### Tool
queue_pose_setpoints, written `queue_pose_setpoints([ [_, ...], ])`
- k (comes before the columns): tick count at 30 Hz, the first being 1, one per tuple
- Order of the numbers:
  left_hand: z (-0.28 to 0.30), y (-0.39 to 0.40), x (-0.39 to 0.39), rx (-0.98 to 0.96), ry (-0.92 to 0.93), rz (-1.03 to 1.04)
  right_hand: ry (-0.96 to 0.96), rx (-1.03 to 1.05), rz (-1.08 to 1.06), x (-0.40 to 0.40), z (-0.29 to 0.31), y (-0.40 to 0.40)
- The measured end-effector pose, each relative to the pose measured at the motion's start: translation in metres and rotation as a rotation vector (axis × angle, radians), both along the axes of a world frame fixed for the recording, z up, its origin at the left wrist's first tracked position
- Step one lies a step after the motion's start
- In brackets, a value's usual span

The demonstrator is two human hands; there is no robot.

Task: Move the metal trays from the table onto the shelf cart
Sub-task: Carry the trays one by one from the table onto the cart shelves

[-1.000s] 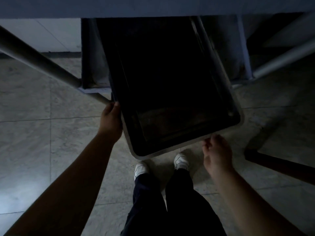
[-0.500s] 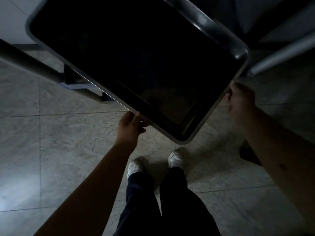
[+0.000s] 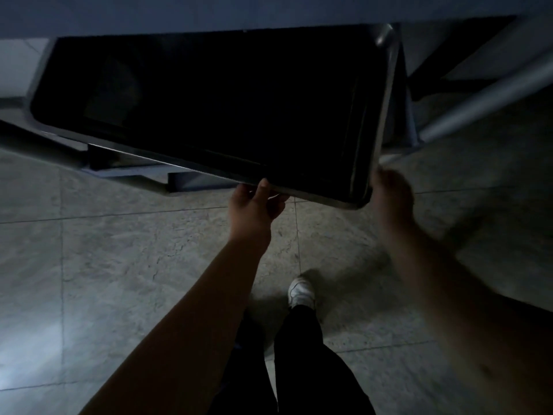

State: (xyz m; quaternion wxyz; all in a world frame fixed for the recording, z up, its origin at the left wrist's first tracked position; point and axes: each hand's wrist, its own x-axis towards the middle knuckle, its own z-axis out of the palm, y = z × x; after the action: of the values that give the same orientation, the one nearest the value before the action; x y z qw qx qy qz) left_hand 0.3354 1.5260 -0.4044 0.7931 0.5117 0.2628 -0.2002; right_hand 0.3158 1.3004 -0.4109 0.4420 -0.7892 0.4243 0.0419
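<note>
Left hand (image 3: 254,206) gripping metal tray (image 3: 209,109) near edge, right hand (image 3: 392,194) (blurred) at its corner, grip unclear

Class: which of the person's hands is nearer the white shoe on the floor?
Left. The left hand grips the tray's near edge, nearly above the shoe; the right hand holds the tray's corner, farther right.

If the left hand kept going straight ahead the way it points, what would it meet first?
The left hand already touches the metal tray at its near rim, so the tray itself comes first; beyond it probably the cart frame, though depth is unclear.
</note>
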Motion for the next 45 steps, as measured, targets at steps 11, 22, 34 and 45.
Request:
queue_pose_setpoints([
  [11, -0.004, -0.060, 0.050, -0.070, 0.083, 0.044, -0.331, 0.550, -0.536, 0.042, -0.014, -0.010],
  [22, 0.005, -0.019, 0.054, 0.861, -0.307, -0.492, -0.217, -0.161, -0.256, 0.051, 0.003, -0.031],
  [34, -0.041, 0.112, 0.109, 1.677, -0.729, -0.539, -0.203, -0.305, 0.562, 0.081, -0.019, 0.022],
  [45, -0.048, 0.111, 0.122, 1.621, -0.751, -0.436, -0.269, -0.395, 0.600, 0.099, -0.027, 0.016],
])
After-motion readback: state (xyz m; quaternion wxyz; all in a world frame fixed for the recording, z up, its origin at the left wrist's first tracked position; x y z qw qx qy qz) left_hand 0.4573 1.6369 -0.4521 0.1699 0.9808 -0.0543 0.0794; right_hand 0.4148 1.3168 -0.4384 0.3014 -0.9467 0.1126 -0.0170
